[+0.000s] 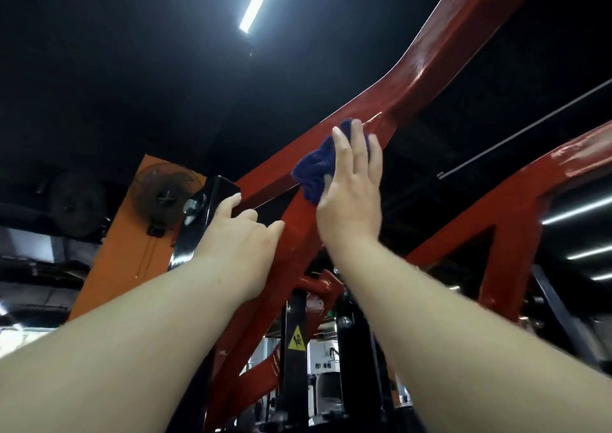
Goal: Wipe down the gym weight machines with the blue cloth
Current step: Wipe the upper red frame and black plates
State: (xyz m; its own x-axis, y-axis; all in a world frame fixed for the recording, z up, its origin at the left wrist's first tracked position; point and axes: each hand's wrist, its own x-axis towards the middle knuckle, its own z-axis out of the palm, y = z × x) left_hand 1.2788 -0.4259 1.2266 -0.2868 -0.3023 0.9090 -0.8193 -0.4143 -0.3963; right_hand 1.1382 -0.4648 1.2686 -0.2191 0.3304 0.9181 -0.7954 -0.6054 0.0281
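Two hands up — right hand (351, 187) flat, pressing blue cloth (314, 171) on red beam (430, 68); left hand (238, 230) gripping black bracket (212, 207).

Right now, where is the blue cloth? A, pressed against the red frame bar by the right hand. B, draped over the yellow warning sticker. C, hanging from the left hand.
A: the right hand presses the blue cloth flat-fingered against the red frame bar.
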